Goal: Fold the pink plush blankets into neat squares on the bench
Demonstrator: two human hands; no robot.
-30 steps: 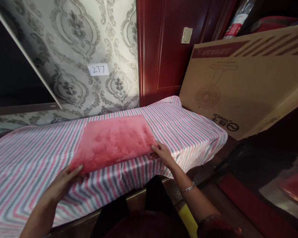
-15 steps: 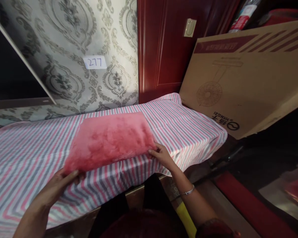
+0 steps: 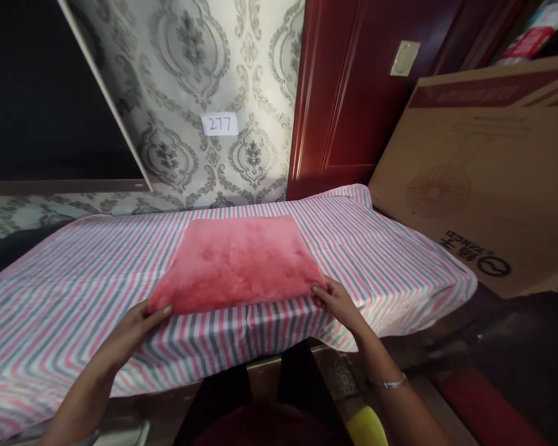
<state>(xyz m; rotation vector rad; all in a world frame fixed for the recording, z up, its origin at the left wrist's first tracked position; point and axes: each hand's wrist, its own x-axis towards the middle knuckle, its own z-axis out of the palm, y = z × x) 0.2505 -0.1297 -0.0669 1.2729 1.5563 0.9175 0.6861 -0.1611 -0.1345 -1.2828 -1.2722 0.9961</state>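
A folded pink fluffy cloth [image 3: 239, 263] lies flat on a table covered by a pink, grey and white striped sheet [image 3: 381, 260]. My left hand [image 3: 137, 325] grips the cloth's near left corner, fingers closed on its edge. My right hand [image 3: 337, 300] pinches the near right corner. Both hands rest on the sheet at the table's front edge.
A large cardboard fan box [image 3: 488, 179] leans at the right end of the table. Behind are patterned wallpaper with a paper label reading 277 [image 3: 220, 124], a dark red wooden door [image 3: 367, 93] and a dark screen [image 3: 37, 93] at the left.
The view has swung to the left, so the cloth and table sit further right in the picture. Both hands keep hold of the cloth's near corners.
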